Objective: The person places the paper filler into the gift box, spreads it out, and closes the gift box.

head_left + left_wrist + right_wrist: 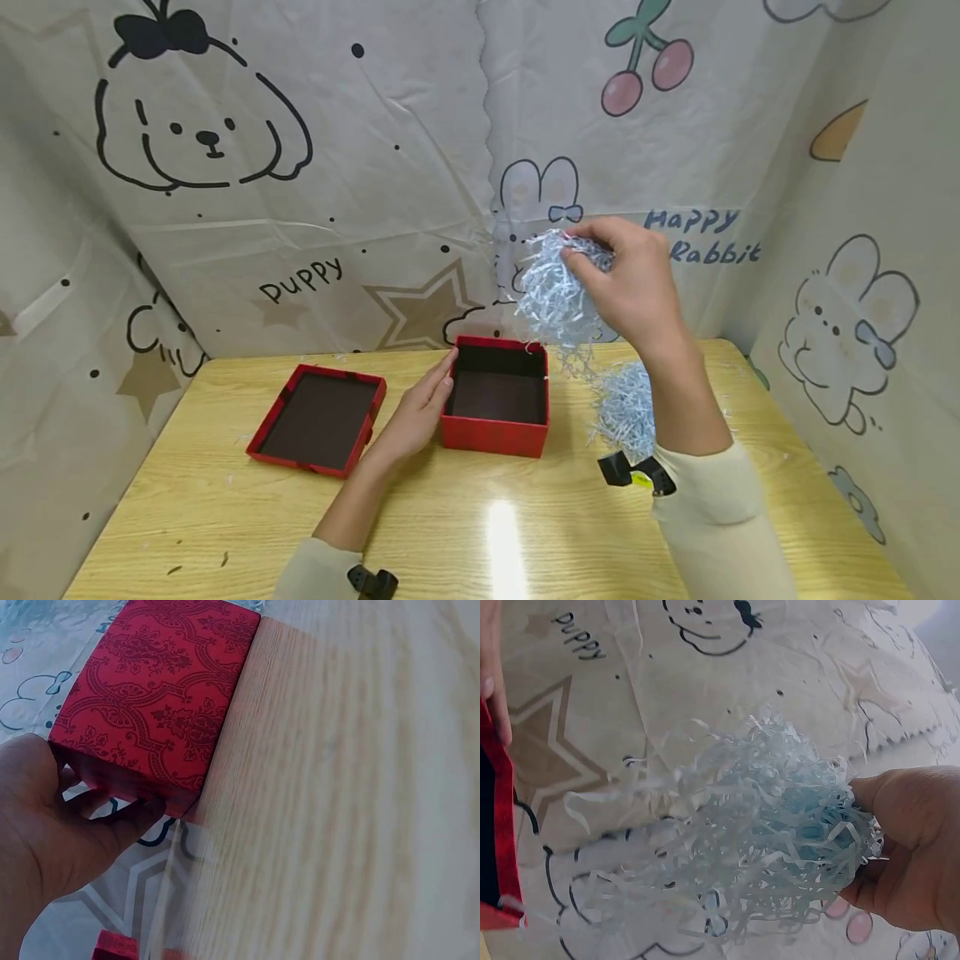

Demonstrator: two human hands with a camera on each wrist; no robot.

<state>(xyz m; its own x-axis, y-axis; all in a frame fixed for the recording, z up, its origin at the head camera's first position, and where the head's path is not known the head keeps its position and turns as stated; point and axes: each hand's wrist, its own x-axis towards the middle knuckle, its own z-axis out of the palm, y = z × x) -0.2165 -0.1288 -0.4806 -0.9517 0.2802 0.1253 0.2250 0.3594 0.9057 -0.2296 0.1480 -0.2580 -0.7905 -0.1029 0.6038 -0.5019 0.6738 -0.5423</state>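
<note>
A clump of pale blue shredded paper (558,292) hangs from my right hand (630,279), pinched between thumb and fingers above the table, to the upper right of the box. In the right wrist view its loose strands (780,817) spread out from the fingertips. My left hand (418,408) rests against the left side of an open red box (495,435) with a dark, bare inside. The left wrist view shows the box's patterned red wall (154,690), with the left fingers touching its side. More shredded paper (626,408) lies in a pile right of the box, partly hidden by my right forearm.
A red lid (318,421) lies with its dark inside up, left of the box and beside my left forearm. Behind the wooden table (442,525) hangs a printed cloth (420,200). Small scraps lie at the table's front left.
</note>
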